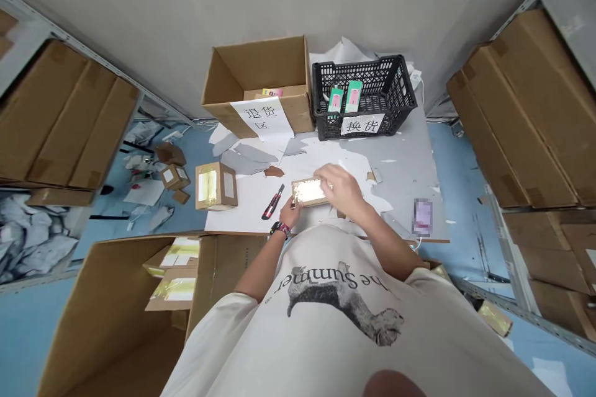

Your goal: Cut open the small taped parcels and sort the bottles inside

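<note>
A small cardboard box (310, 190) with a bright, washed-out label on top lies at the table's front edge, close to my body. My left hand (290, 213) grips its left end. Over its right end is my right hand (342, 188), with fingers bent down at the label; whether they pinch something is too small to tell. Left of the box lies a red and black utility knife (272, 202). Farther left stands a taped cardboard box (216, 187) with a white label on its side.
Behind are a large open carton (300, 113) with a paper sign and a black crate (363, 99) holding green and pink packs. A phone (423, 217) lies at the right. A big open carton (116, 298) stands at the lower left; shelves with cartons flank both sides.
</note>
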A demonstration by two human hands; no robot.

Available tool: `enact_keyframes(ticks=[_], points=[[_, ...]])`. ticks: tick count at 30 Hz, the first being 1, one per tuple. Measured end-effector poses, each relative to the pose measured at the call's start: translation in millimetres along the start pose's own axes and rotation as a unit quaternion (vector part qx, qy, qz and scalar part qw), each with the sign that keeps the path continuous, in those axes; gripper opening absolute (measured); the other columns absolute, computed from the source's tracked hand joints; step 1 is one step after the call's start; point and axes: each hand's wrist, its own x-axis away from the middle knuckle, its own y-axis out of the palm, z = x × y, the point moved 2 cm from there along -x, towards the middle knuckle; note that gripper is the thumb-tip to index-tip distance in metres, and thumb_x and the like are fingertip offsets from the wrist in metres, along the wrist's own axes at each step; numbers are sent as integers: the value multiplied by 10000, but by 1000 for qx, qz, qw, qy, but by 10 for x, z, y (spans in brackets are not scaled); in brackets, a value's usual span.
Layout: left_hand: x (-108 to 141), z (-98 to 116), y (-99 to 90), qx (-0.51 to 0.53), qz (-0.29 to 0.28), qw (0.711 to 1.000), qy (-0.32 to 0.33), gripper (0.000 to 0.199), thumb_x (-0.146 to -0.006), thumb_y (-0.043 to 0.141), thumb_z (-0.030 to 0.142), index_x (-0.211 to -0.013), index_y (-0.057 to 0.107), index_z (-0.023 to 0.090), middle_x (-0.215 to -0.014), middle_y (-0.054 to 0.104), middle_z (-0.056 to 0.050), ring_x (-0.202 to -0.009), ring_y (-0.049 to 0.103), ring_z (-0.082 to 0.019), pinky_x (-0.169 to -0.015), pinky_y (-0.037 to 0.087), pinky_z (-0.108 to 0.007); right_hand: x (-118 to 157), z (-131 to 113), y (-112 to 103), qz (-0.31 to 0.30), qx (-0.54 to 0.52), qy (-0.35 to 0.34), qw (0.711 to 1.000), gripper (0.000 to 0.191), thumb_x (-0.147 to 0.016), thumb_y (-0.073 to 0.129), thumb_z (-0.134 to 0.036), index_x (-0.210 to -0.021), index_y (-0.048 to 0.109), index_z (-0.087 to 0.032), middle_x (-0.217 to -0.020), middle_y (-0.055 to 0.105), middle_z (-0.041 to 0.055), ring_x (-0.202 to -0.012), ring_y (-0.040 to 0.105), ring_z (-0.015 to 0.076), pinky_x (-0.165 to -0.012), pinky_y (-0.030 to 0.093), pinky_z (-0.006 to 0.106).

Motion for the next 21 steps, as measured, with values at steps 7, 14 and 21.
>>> enact_keyframes(ticks=[7, 14, 21], points=[[-15, 16, 65, 59, -53, 997, -1, 685, -917, 830, 289, -1578, 649, 278, -1411, 781, -117, -1286, 729, -287, -1159, 558, -422, 384, 1516, 797, -103, -6, 395, 913, 605, -1019, 702, -391, -1593, 646, -208, -1422, 780, 138, -1333, 707, 342, -1163, 537, 422], [332, 548, 502, -35, -77, 974, 209, 704, -839, 924, 340, -1519, 750, 280, -1385, 691, -136, -1415, 609, -364, -1318, 397, -457, 1015, 2074, 841, 13, -217, 485, 847, 584, -1024, 472, -397, -1567, 611, -233, -1333, 817, 119, -1196, 765, 287, -1006, 640, 421], [586, 777, 956, -8, -176, 942, 286, 775, -864, 938, 560, -1544, 733, 248, -1469, 690, -171, -1494, 537, -425, -1366, 333, -499, 1454, 2173, 729, 118, -302, 514, 794, 574, -1040, 408, -473, -1498, 627, -205, -1341, 807, 172, -1118, 796, 287, -875, 680, 418]])
